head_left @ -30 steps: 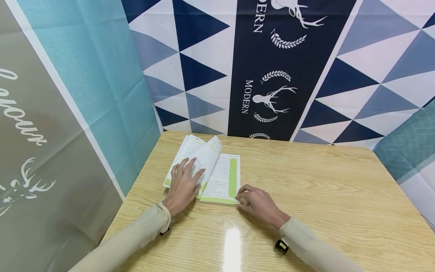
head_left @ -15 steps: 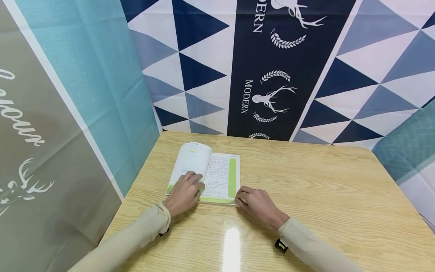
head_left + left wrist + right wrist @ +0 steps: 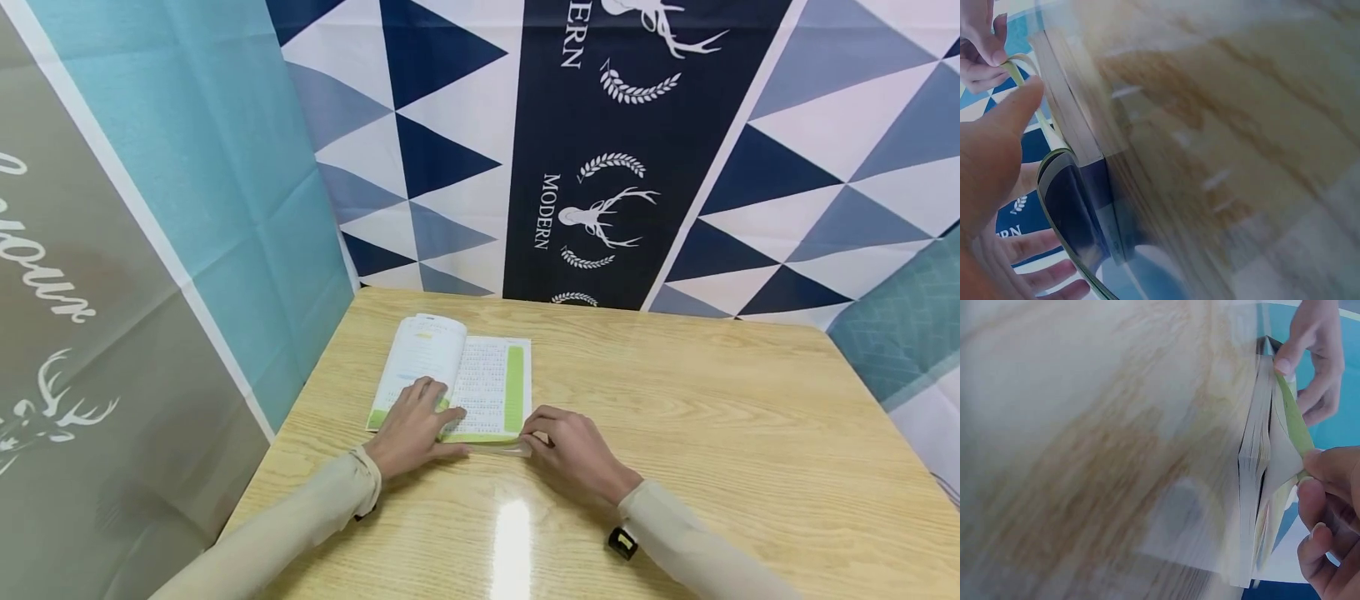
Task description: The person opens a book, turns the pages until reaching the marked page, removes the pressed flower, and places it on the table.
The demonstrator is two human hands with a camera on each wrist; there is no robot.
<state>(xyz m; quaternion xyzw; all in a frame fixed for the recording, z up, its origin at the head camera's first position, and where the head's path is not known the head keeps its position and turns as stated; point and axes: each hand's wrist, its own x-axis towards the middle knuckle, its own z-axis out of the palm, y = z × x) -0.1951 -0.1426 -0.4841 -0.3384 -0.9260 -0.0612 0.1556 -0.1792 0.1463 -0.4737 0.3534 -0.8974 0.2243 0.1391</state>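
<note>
An open book (image 3: 487, 379) with white printed pages and green borders lies at the left part of the table. My left hand (image 3: 411, 427) rests on it near the spine, fingers spread over the left-hand pages. Its thumb lies along the book's near edge. With thumb and finger, my right hand (image 3: 576, 450) pinches the near right corner of a page. In the right wrist view that page (image 3: 1297, 428) is lifted at the corner, apart from the thick stack of pages (image 3: 1254, 459) below. The left wrist view shows the left-hand pages (image 3: 1054, 187) curling over beside the left fingers.
The book lies on a light wooden table (image 3: 675, 400) with a bright light reflection near the front. Patterned cloth (image 3: 457, 167) hangs behind the table, and more cloth (image 3: 225, 167) hangs along its left side.
The turned page came down flat onto the left side. My left hand slid toward the spine and spread its thumb right. My right hand stayed at the corner, which is now lifted.
</note>
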